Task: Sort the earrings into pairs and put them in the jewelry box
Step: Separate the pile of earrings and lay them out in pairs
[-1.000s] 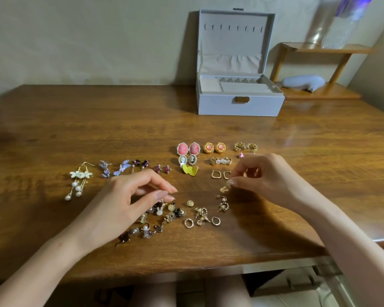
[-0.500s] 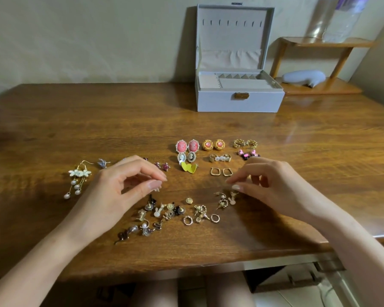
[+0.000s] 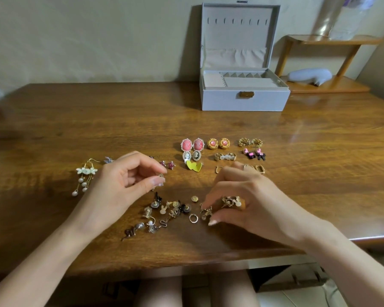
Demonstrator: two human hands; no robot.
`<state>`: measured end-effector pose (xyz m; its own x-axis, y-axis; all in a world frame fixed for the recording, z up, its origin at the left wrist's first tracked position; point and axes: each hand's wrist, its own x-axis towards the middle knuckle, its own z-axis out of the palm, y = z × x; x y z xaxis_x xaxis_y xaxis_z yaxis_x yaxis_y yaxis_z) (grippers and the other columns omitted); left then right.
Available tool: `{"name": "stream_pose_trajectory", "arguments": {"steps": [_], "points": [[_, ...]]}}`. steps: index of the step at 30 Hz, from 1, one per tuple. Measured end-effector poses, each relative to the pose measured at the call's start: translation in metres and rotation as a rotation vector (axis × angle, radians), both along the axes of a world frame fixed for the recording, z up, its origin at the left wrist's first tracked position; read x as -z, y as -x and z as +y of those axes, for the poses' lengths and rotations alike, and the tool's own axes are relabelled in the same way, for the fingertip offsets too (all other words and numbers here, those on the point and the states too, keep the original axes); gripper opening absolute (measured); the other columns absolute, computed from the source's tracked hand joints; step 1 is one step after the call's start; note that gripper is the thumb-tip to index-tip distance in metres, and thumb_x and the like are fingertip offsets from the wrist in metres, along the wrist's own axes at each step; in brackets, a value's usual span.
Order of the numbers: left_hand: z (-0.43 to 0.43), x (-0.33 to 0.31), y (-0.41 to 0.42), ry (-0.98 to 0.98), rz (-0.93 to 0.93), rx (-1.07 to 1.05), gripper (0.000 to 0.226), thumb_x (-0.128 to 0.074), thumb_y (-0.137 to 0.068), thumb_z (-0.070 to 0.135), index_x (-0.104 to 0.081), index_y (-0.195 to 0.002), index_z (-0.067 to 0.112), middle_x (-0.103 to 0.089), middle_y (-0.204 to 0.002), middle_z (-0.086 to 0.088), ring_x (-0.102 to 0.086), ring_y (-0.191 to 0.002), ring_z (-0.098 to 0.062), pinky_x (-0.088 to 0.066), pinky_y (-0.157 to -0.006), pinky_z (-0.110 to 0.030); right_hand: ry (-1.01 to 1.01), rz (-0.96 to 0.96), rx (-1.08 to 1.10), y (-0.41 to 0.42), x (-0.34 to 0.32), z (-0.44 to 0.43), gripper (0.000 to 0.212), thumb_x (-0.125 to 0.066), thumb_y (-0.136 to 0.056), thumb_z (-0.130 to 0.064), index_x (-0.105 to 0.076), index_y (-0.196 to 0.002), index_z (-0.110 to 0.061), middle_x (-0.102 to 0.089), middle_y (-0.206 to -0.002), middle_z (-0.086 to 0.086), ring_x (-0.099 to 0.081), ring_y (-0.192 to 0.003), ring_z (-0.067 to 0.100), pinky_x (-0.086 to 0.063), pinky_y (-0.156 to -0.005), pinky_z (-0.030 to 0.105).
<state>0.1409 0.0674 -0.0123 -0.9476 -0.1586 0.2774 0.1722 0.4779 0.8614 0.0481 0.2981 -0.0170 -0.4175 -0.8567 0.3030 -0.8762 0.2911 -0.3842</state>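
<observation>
Earrings (image 3: 171, 209) loose near table (image 3: 186, 253) edge — left fingers (image 3: 151, 182) pinched round one; right fingers (image 3: 211, 196) — grip unclear

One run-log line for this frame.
stage: pairing | left hand: pinches small earring | right hand: over loose pile, grip unclear | jewelry box: open

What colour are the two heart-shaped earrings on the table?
The heart-shaped earrings are plain yellow, shown best in the head view.

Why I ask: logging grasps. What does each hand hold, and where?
Left hand pinches a small earring, part unclear; right hand touches the loose earrings, hold unclear.
</observation>
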Motion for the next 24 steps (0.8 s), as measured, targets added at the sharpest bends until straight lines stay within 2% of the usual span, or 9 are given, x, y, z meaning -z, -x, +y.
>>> {"name": "stream_pose_trajectory", "arguments": {"steps": [4,8,12,15,17,19,22,24], "points": [[0.0,-0.001,-0.001,0.001,0.002,-0.004,0.016,-0.067,-0.072,0.023,-0.07,-0.088,0.024,-0.067,-0.092,0.002,-0.065,-0.089,-0.013,-0.052,-0.078,-0.019,-0.006,0.015,-0.039,-0.002,0.006,-0.003,0.008,-0.072,-0.076,-0.034,-0.069,-0.082,-0.03,-0.058,-0.083,-0.013,-0.045,-0.081,0.009,-0.042,-0.074,0.032],[0.001,-0.001,-0.001,0.019,-0.003,-0.01,0.017,-0.066,-0.073,0.022,-0.069,-0.09,0.022,-0.068,-0.092,0.004,-0.065,-0.09,-0.011,-0.052,-0.078,-0.019,0.038,-0.022,-0.058,0.001,0.0,0.001,0.004,-0.071,-0.08,-0.03,-0.069,-0.083,-0.028,-0.062,-0.083,-0.015,-0.053,-0.081,0.007,-0.044,-0.077,0.033],[0.004,-0.007,0.003,0.04,-0.011,0.024,0.019,-0.065,-0.073,0.027,-0.069,-0.09,0.021,-0.068,-0.092,0.005,-0.065,-0.089,-0.011,-0.053,-0.078,-0.02,0.189,-0.148,-0.009,0.009,-0.022,0.006,0.006,-0.073,-0.078,-0.021,-0.072,-0.084,-0.019,-0.068,-0.081,-0.013,-0.062,-0.077,0.004,-0.048,-0.074,0.017],[0.009,-0.013,0.013,0.108,-0.045,0.06,0.018,-0.064,-0.074,0.031,-0.069,-0.088,0.021,-0.068,-0.09,0.008,-0.064,-0.088,-0.009,-0.054,-0.079,-0.026,0.262,-0.267,0.082,0.022,-0.031,0.004,0.01,-0.075,-0.071,-0.022,-0.072,-0.081,-0.022,-0.071,-0.078,-0.011,-0.065,-0.074,0.004,-0.05,-0.073,0.016],[0.014,-0.014,0.022,0.165,-0.062,0.067,0.011,-0.066,-0.076,0.027,-0.069,-0.086,0.022,-0.067,-0.086,0.009,-0.063,-0.085,-0.007,-0.053,-0.079,-0.028,0.252,-0.336,0.122,0.028,-0.031,-0.001,0.013,-0.076,-0.067,-0.027,-0.073,-0.079,-0.023,-0.072,-0.076,-0.008,-0.066,-0.073,0.006,-0.052,-0.072,0.02],[0.021,-0.011,0.031,0.218,-0.081,0.064,0.005,-0.069,-0.078,0.021,-0.069,-0.082,0.023,-0.065,-0.081,0.01,-0.062,-0.079,-0.004,-0.052,-0.078,-0.029,0.228,-0.381,0.152,0.028,-0.028,-0.008,0.015,-0.078,-0.065,-0.031,-0.073,-0.076,-0.021,-0.071,-0.071,-0.006,-0.065,-0.068,0.005,-0.052,-0.067,0.019],[0.028,-0.006,0.041,0.309,-0.126,0.061,0.006,-0.071,-0.078,0.019,-0.069,-0.079,0.025,-0.062,-0.083,0.011,-0.06,-0.076,-0.003,-0.051,-0.078,-0.031,0.173,-0.323,0.179,0.025,-0.021,-0.019,0.008,-0.08,-0.07,-0.02,-0.071,-0.072,-0.019,-0.067,-0.067,-0.008,-0.059,-0.063,0.001,-0.046,-0.062,0.011],[0.03,-0.004,0.044,0.366,-0.153,0.064,0.007,-0.073,-0.077,0.02,-0.069,-0.079,0.025,-0.062,-0.084,0.012,-0.059,-0.078,-0.002,-0.05,-0.078,-0.028,0.114,-0.314,0.173,0.024,-0.019,-0.024,0.009,-0.078,-0.072,-0.012,-0.072,-0.079,-0.015,-0.069,-0.073,-0.006,-0.06,-0.066,0.0,-0.048,-0.065,0.012]]}}
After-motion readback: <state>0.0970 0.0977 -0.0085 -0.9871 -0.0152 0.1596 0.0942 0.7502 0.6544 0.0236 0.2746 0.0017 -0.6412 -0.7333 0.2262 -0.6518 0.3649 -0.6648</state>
